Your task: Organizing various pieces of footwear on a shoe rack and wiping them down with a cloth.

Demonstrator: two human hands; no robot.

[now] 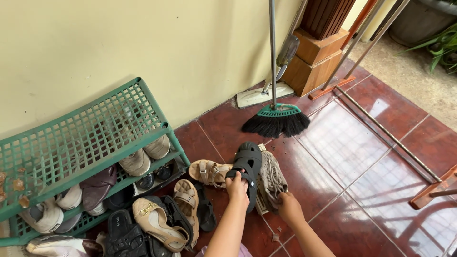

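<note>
On the floor, by the wall: green rack packed with shoes.
Broom: upright beyond the shoes.
Sneaker: my right hand grips its heel.
Sandal: black, my left hand clasps it.

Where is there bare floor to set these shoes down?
Free: the red tiles right of the grey sneaker, between the broom and the metal rod. Crowded: left of the black sandal, where sandals pile up before the green rack.
</note>
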